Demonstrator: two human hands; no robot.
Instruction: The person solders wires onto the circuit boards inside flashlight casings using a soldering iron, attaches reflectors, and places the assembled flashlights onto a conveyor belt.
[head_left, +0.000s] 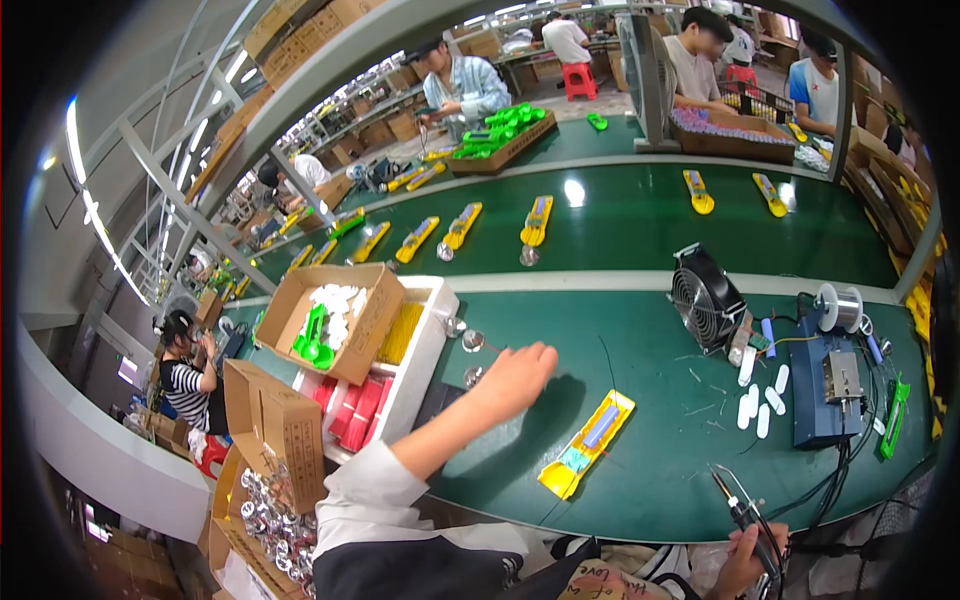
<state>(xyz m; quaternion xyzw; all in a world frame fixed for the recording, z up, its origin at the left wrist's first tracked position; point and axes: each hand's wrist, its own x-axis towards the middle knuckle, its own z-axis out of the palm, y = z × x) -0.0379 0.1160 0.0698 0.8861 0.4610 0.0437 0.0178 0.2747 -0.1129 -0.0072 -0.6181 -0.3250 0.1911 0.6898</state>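
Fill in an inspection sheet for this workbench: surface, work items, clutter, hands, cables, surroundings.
Surface: flat green bench top, marked by scattered scraps.
Work items: open yellow plastic casing holding a purple cylindrical cell and small teal board.
Clutter: thin wire offcuts; white oval pieces beside the blue boxy metal unit.
Hands: left hand beside shiny round silvery parts, its grip unclear; right hand holds a black-handled soldering tool.
Cables: black cables run from the blue unit toward the front edge.
Surroundings: green conveyor belt carrying yellow casings; co-workers beyond.
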